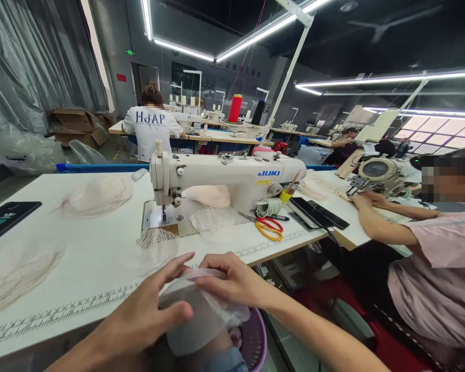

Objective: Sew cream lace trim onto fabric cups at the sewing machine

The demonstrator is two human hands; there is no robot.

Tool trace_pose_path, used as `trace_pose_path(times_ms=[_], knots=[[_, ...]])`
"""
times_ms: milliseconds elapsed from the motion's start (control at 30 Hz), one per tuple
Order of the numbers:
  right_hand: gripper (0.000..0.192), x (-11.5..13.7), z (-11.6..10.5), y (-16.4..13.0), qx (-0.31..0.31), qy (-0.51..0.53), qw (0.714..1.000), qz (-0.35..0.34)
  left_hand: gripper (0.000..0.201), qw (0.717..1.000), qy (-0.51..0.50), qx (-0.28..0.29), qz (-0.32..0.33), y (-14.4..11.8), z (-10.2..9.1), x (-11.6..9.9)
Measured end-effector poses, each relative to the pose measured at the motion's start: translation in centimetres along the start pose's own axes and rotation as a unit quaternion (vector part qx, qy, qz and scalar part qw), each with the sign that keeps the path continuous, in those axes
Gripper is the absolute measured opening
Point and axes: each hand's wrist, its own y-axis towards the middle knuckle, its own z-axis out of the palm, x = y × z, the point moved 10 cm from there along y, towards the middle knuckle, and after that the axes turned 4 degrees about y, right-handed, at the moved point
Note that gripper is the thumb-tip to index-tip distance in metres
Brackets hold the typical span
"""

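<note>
Looking down through the head view, I have both hands at the near edge of the counter [101, 258], gripping a clear plastic bag [201, 315]. My left hand [147, 315] wraps the bag's left side, thumb pressed on its front and forefinger stretched over the top. My right hand [232, 281] pinches the bag's upper rim from the right, fingers closed on the film. The bag sits below the counter edge, right over a purple basket [253, 341] by my lap.

Farther up the counter stands a white sewing machine [225, 178]. A mesh piece [157, 240] lies just in front of its needle end, and another pale piece [211, 219] lies near its base. Beside the machine's right end lie red and yellow scissors [269, 227], touching each other, with a coil of white cord [268, 206] behind them and a yellow cup [284, 196] of tools. A heap of pale fabric [96, 196] rests to the left, another [15, 274] near the left edge, and a dark tablet [8, 217] at the far left.

To my right, a person in a pink top [442, 279] works with a hand [366, 199] at another machine [375, 173]. Farther back, a person in a white shirt [151, 129] sits facing away.
</note>
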Motion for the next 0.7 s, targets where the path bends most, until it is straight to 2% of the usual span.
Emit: trace_pose_path(times_ms=[33,100,167,233,367,567,633,700], knots=[[0.022,-0.1,0.4,0.2,-0.001,-0.030,0.999,-0.017,0.058,0.999,-0.034,0.028,-0.021,-0.3,1.2,-0.3],[0.020,-0.2,0.8,0.4,-0.022,-0.068,0.996,-0.044,0.034,0.992,-0.073,0.061,-0.089,-1.0,2.7,0.0],[0.023,-0.8,0.9,0.5,-0.037,-0.065,0.996,-0.044,0.025,0.982,-0.085,0.085,-0.148,-1.8,3.5,1.1],[0.029,-1.5,1.3,0.5,-0.035,-0.043,0.998,-0.031,0.019,0.975,-0.091,0.100,-0.178,-2.7,3.8,2.1],[0.036,-2.7,2.0,0.8,-0.030,-0.038,0.999,-0.018,0.013,0.968,-0.123,0.099,-0.195,-4.0,3.8,3.3],[0.030,-3.8,2.6,1.3,0.000,-0.006,1.000,0.012,0.014,0.965,-0.145,0.072,-0.205,-3.9,3.5,3.0],[0.026,-3.7,3.0,1.0,0.031,0.023,0.999,0.017,0.015,0.966,-0.148,0.072,-0.199,-4.0,3.5,2.9],[0.032,-3.8,3.8,0.3,0.085,0.044,0.995,0.027,0.016,0.969,-0.156,0.083,-0.172,-4.2,3.8,2.8]])
